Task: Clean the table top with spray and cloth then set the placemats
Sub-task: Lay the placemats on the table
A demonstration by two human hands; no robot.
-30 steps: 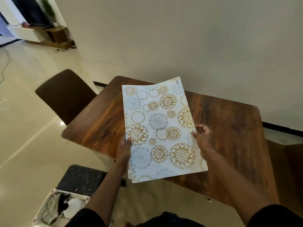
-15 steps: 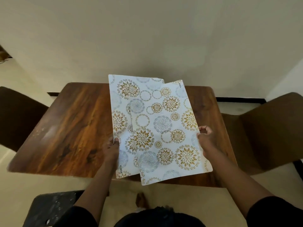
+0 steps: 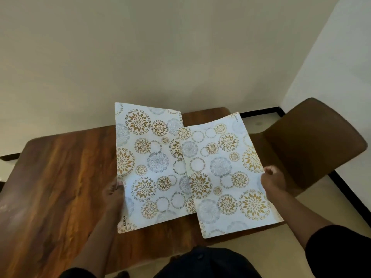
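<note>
Two white placemats with gold and grey flower circles hang above the brown wooden table (image 3: 60,177). My left hand (image 3: 113,192) pinches the left edge of the left placemat (image 3: 148,157). My right hand (image 3: 273,180) grips the right edge of the right placemat (image 3: 226,177). The right mat overlaps the left one along its inner edge. The right mat's near corner reaches past the table's front edge. No spray or cloth is in view.
A brown chair (image 3: 313,141) stands at the table's right side. A pale wall (image 3: 160,57) runs close behind the table, with a black skirting strip (image 3: 259,112) at floor level. Beige floor (image 3: 329,199) shows on the right.
The stacked placemats have been pulled apart sideways, one in each hand. The view has swung right, so the right chair shows and the left chair and stool have left the frame.
</note>
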